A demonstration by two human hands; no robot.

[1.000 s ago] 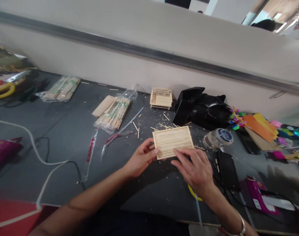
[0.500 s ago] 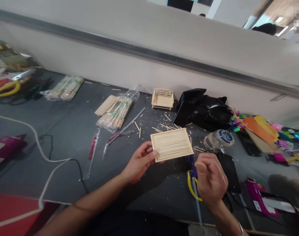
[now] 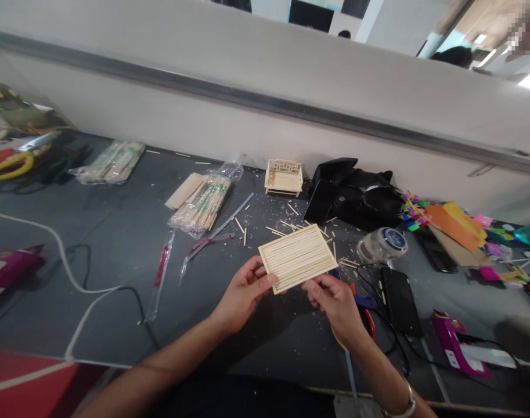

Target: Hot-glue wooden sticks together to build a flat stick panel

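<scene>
A rectangular panel of pale wooden sticks (image 3: 297, 255), with a raised stick frame round its edge, is held tilted above the dark table. My left hand (image 3: 241, 295) grips its near left corner, thumb on top and fingers underneath. At the near right edge, my right hand (image 3: 336, 305) has its thumb and fingers closed on the rim, the fingertips partly hidden. Beyond the panel lie loose cut sticks (image 3: 276, 231) and crumbs. A small furniture-like stick model (image 3: 284, 177) stands by the wall. Scissors (image 3: 366, 302) with blue, red and yellow parts around them lie partly under my right arm.
Bagged wooden sticks (image 3: 201, 203) lie to the left. On the right are a black bag (image 3: 356, 191), a clear jar (image 3: 383, 245), a black phone (image 3: 401, 302) and a purple glue gun (image 3: 458, 345). A white cable (image 3: 60, 241) crosses the left side.
My right hand has moved left and down from beside the panel and taken hold of its near edge. The panel has turned slightly and shifted left in my left hand.
</scene>
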